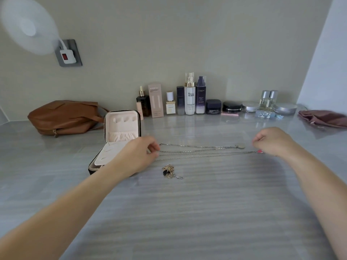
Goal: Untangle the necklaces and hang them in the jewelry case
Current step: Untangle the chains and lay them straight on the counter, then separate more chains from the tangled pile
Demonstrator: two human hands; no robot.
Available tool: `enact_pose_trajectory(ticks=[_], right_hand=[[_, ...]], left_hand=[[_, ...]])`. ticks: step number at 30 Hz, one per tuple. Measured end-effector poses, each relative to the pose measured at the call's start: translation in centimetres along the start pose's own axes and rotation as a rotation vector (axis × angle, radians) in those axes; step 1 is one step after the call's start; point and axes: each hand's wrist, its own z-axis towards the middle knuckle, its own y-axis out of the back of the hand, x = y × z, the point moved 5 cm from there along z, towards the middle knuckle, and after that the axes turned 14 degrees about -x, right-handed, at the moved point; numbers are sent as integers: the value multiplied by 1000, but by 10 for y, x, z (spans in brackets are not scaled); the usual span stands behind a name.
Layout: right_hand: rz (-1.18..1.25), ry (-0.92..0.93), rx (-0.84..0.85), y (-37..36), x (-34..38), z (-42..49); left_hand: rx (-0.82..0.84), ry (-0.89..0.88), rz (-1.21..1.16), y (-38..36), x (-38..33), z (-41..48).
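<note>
Two silver necklaces point(202, 150) lie stretched out left to right on the grey table point(187, 212). My left hand point(139, 156) pinches their left ends. My right hand point(274, 140) pinches the right end of the lower chain at a small red pendant point(260, 151). A round silver pendant point(241, 146) ends the upper chain, just left of my right hand. A gold and black piece of jewelry point(170, 171) lies bunched below the chains. The jewelry case point(120, 136) stands open at the left, pink inside, partly behind my left hand.
A brown leather bag point(63, 117) lies at the back left. Several cosmetic bottles and jars point(189, 98) line the wall. A mauve pouch point(323, 118) sits at the back right. A white fan point(28, 25) and a wall socket point(68, 52) are at the upper left.
</note>
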Motion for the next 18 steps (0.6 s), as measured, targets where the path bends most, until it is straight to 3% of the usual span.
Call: enact_pose_trajectory(ticks=[3,9,13,18], right_hand=[[95,199,90,-10,32,-24],[111,630,258,-41,104,-102],[106,687,304,-59,127,-132],[89,680,227,-65,128,-134]], left_hand=[[-54,48,-152,-5,4,-3],[14,-62,-132,-16,1,-17],[165,-108,-107,-26,-1,-25],[88,-153,-86,-26,-3,-24]])
